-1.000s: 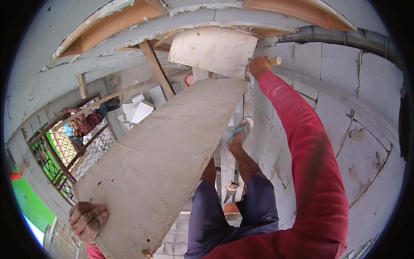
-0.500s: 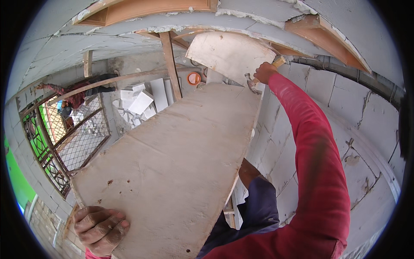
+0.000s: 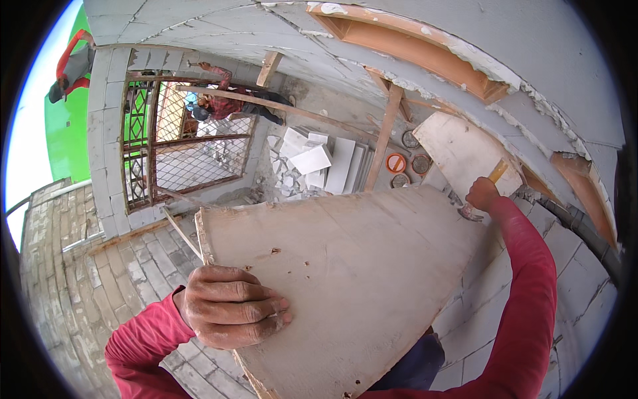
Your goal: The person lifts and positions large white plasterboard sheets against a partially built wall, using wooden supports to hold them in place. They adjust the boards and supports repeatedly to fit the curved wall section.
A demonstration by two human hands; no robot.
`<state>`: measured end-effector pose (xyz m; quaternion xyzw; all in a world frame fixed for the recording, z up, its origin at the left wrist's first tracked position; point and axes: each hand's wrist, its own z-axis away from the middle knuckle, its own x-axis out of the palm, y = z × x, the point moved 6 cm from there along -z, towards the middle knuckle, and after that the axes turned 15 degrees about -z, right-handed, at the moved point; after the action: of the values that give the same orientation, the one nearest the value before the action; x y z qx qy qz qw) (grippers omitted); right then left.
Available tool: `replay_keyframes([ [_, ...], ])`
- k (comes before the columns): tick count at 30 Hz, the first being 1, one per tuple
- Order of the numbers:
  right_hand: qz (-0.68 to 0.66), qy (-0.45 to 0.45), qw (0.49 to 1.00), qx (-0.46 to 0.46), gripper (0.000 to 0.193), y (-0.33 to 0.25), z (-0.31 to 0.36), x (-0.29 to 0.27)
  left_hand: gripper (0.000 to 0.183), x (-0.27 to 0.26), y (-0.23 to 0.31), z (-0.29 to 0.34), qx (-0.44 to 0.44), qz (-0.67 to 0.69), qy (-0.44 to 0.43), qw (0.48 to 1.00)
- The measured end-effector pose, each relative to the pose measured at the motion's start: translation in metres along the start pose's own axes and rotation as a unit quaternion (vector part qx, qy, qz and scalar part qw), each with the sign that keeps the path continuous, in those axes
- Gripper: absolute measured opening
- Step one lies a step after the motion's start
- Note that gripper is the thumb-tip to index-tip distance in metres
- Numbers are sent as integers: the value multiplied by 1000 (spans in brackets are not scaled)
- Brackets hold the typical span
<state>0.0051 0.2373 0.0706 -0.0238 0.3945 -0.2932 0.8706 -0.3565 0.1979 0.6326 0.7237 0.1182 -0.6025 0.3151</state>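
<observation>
Lower left of frame: left hand [image 3: 232, 307], partly curled, grips the board [image 3: 359, 259] at its edge. Right of frame: right hand [image 3: 483, 194], closed, holds the hammer [image 3: 498, 170].

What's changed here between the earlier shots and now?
The view has swung left, so the board, left hand and right hand all appear farther right, and the sandalled foot seen at first is out of sight. Whether the board itself shifted is hard to tell. Nothing was visibly grabbed or released: the left hand still grips the board's left edge, the right still holds the hammer.
</observation>
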Motion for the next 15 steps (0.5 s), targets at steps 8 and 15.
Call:
replay_keyframes([
  [8, -88, -33, 992, 89, 27, 4, 23, -25, 5, 3, 3, 27, -9, 6, -10, 1000],
  [15, -266, 177, 938, 133, 26, 0, 90, 3, 16, 13, 14, 25, -56, -34, -62, 996],
])
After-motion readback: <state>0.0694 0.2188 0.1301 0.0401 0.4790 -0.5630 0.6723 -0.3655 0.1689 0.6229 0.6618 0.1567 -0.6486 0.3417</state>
